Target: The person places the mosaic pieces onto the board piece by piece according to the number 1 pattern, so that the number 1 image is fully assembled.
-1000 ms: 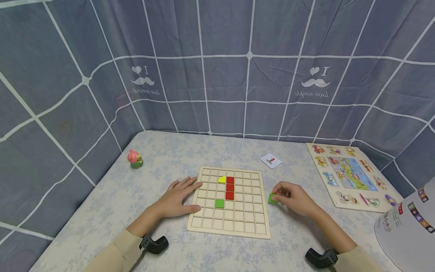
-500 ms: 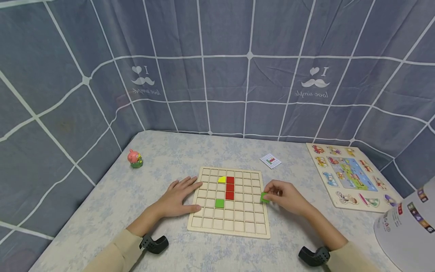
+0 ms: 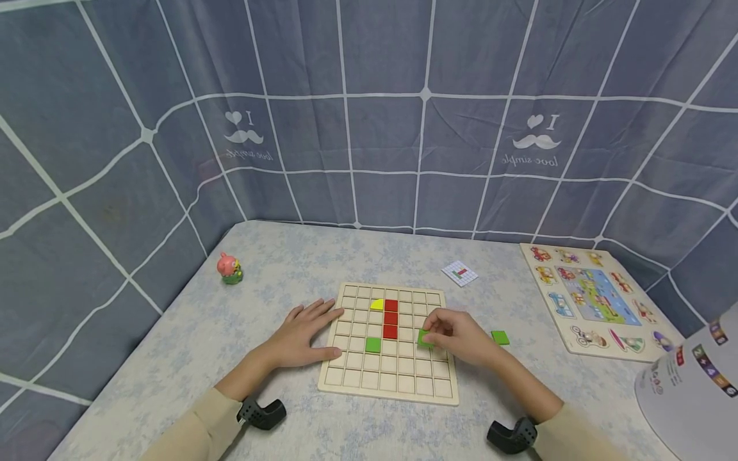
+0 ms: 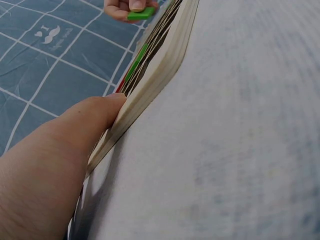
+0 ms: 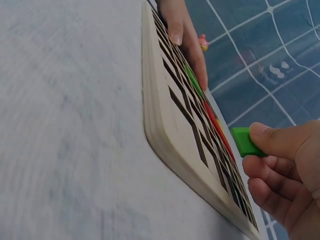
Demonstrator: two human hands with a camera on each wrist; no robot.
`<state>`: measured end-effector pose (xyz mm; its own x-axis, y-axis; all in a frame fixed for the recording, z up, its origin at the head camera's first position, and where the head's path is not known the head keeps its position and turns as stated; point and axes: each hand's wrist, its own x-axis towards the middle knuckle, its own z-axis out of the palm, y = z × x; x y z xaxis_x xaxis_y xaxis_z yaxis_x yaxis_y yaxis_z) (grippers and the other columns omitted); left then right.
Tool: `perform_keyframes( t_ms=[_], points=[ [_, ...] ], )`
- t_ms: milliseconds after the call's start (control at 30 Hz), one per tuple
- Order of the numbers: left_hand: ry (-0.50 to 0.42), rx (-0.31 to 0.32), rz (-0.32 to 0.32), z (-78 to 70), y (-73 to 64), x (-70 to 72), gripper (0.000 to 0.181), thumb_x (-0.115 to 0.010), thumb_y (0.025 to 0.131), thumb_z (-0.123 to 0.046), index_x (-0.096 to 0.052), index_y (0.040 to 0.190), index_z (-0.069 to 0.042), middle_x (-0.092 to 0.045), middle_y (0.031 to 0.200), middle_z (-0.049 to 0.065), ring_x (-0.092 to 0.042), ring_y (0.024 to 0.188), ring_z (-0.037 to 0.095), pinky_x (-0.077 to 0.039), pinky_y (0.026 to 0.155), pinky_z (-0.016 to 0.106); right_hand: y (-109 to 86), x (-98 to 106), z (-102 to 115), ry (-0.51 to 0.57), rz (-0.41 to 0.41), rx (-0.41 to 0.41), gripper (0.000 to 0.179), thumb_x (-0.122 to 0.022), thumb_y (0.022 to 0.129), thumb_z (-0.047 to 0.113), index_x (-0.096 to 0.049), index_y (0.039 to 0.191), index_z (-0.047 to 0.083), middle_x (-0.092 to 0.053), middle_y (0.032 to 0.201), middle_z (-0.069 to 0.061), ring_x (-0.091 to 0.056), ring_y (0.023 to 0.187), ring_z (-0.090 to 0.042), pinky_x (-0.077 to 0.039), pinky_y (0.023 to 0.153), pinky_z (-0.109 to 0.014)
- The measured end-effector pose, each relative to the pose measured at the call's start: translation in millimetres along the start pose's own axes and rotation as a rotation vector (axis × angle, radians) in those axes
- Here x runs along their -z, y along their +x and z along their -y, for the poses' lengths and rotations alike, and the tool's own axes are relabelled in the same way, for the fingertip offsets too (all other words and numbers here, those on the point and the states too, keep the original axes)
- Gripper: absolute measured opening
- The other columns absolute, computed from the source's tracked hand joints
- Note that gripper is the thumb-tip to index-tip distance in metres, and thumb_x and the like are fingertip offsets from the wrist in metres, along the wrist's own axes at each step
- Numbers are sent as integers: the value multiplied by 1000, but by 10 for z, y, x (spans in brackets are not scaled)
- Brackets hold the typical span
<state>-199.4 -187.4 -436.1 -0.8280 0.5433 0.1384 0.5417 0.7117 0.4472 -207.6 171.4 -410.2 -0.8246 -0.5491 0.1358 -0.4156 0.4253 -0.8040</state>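
Wooden grid board (image 3: 392, 378), centre of frame on the desk (image 3: 190, 339): holds one yellow piece (image 3: 377, 304), three red squares (image 3: 390, 318), one green square (image 3: 372, 345). Right hand (image 3: 458, 337) pinches a green tile (image 3: 425, 339) above the board's right cells. Left hand (image 3: 302, 333) flat, fingers straight, on the board's left edge.

Green square tile (image 3: 425, 339), above grid board (image 3: 352, 378)

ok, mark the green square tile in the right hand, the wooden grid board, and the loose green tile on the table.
green square tile (image 3: 425, 339), head view, its exposed face.
wooden grid board (image 3: 385, 381), head view, near rows.
loose green tile (image 3: 500, 337), head view, its centre.
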Motion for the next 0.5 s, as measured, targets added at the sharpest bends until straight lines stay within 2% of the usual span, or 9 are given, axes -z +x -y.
perform_keyframes(
  t_ms=[267, 500],
  points=[
    [-3, 3, 3, -3, -3, 4, 80, -62, 88, -56, -38, 152, -14, -27, 158, 14, -19, 145, 37, -9, 110, 64, 97, -150, 73, 25, 40, 31, 11, -72, 89, 13, -65, 95, 7, -62, 81, 1, -59, 68, -14, -51, 60, -26],
    [-1, 0, 2, -9, 0, 6, 79, -61, 88, -57, -39, 151, -14, -28, 157, 14, -19, 145, 37, -10, 110, 65, 167, -250, 132, 24, 53, 46, 11, -72, 89, 15, -66, 95, 8, -63, 81, 2, -58, 69, -12, -49, 61, -25]
  ],
)
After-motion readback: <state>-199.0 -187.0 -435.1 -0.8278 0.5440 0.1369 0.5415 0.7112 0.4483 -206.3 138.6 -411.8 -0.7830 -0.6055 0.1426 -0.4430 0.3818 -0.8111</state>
